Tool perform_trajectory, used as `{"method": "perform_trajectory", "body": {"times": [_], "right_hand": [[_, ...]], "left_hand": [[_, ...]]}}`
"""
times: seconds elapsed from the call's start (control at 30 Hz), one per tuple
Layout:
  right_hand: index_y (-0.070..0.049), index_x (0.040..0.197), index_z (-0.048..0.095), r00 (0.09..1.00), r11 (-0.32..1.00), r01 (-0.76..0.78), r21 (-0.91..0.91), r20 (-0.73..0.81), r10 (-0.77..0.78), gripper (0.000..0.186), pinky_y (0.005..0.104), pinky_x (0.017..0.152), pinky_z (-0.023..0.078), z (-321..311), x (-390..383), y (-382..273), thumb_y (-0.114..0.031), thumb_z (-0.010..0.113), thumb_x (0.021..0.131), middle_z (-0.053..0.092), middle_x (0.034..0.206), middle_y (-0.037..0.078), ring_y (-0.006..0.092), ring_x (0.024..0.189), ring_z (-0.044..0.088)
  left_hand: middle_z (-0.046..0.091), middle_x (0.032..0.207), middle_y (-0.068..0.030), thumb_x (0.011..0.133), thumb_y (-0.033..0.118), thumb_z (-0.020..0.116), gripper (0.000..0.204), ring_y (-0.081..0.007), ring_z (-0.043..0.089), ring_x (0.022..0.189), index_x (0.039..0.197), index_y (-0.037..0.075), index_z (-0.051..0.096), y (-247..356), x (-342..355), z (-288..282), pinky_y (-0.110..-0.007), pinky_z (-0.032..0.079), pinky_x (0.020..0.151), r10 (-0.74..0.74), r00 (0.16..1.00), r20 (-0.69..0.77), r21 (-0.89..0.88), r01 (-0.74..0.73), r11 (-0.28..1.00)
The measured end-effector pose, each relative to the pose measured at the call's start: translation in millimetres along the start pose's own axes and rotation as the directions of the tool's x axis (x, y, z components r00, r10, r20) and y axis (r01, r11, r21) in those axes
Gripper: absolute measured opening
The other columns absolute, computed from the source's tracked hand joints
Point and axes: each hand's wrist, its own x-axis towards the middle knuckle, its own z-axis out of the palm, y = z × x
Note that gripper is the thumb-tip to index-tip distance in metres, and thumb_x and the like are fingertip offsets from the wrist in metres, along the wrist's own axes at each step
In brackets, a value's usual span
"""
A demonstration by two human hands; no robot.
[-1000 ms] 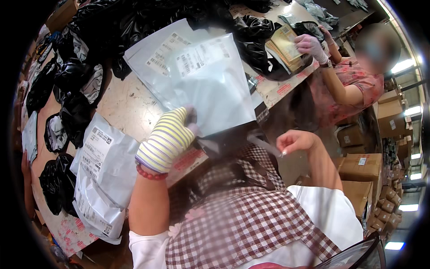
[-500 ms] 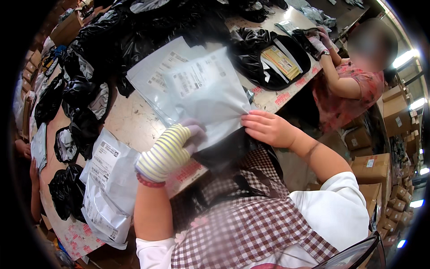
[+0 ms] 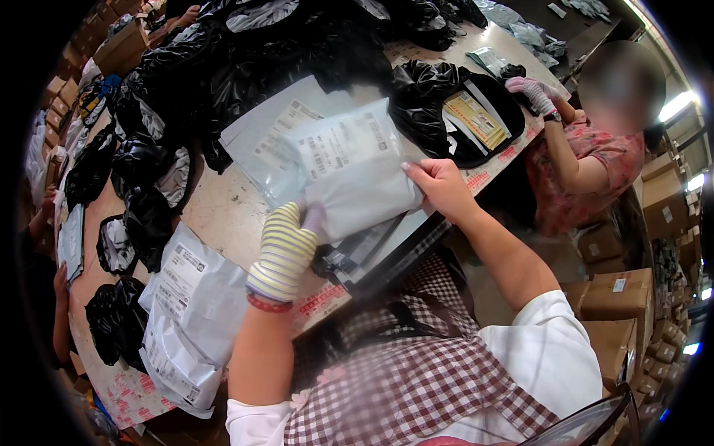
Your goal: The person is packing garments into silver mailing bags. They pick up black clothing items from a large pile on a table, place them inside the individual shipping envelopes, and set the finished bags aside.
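A white plastic mailing bag point(image 3: 364, 189) with a printed label is held up in front of me by both hands. My left hand point(image 3: 286, 245), in a yellow-striped glove, grips its lower left corner with the thumb on top. At the right edge, my bare right hand point(image 3: 444, 187) pinches the bag, thumb uppermost. The fingers of both hands are partly hidden behind it. More labelled white bags point(image 3: 260, 130) lie beyond it on the table. Below the held bag, a black item with a grey inner face point(image 3: 379, 256) lies at the table's near edge.
A pile of labelled white bags point(image 3: 186, 290) lies to my left. Black plastic bundles point(image 3: 149, 160) crowd the left and far table point(image 3: 216, 193). An open black bag point(image 3: 424, 97) holds yellow printed cards point(image 3: 476, 119). At right are a co-worker point(image 3: 587, 163) and cardboard boxes point(image 3: 617, 297).
The held bag's near part, spread out before, now looks shorter and tucked under. My right hand moved slightly up and right, its thumb now on top. The black item with the grey face has come into sight.
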Motion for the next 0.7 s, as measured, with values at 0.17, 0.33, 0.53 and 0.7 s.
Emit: {"method": "perform_trajectory", "body": {"times": [0.17, 0.33, 0.53, 0.7], "right_hand": [[0.003, 0.121, 0.070, 0.852, 0.866, 0.348, -0.360, -0.264, -0.452, 0.045, 0.0338, 0.076, 0.056, 14.1, 3.8, -22.5, -0.022, 0.084, 0.086, 0.074, 0.095, 0.012, 0.0196, 0.078, 0.068], [0.003, 0.126, 0.071, 0.963, 0.971, -0.051, 0.235, 0.270, -0.015, 0.052, 0.0340, 0.090, 0.059, -9.3, 21.9, -42.1, -0.019, 0.087, 0.082, 0.075, 0.119, 0.013, 0.0206, 0.103, 0.073], [0.002, 0.113, 0.078, 0.911, 0.975, 0.223, -0.008, 0.359, -0.205, 0.045, 0.0351, 0.089, 0.054, 13.2, 14.4, -85.7, -0.035, 0.085, 0.089, 0.077, 0.107, 0.014, 0.0197, 0.099, 0.070], [0.002, 0.148, 0.050, 0.902, 0.825, 0.425, 0.371, -0.254, -0.350, 0.065, 0.0319, 0.085, 0.053, -180.9, 86.5, -151.0, -0.039, 0.070, 0.101, 0.070, 0.121, 0.017, 0.0205, 0.099, 0.068]], "left_hand": [[0.070, 0.083, -0.0176, 0.097, 0.018, 0.066, 0.024, -0.0320, 0.069, 0.068, 0.115, 0.004, 0.058, -20.1, 10.2, 11.5, -0.044, 0.055, 0.064, 0.391, 0.907, -0.154, 0.564, -0.244, 0.789], [0.072, 0.089, -0.0202, 0.092, 0.016, 0.066, 0.032, -0.0424, 0.070, 0.081, 0.121, 0.007, 0.056, -0.4, 6.4, 13.2, -0.052, 0.054, 0.073, 0.416, 0.898, -0.145, 0.603, -0.253, 0.757], [0.071, 0.099, -0.0236, 0.093, 0.013, 0.065, 0.039, -0.0443, 0.069, 0.086, 0.129, 0.002, 0.056, -16.9, 11.1, 8.9, -0.050, 0.056, 0.079, 0.388, 0.910, -0.146, 0.529, -0.260, 0.808], [0.058, 0.139, -0.0276, 0.087, 0.028, 0.075, 0.061, -0.0472, 0.055, 0.127, 0.137, 0.002, 0.054, 11.4, -1.5, 5.4, -0.060, 0.044, 0.105, 0.565, 0.795, -0.221, 0.728, -0.251, 0.638]]}}
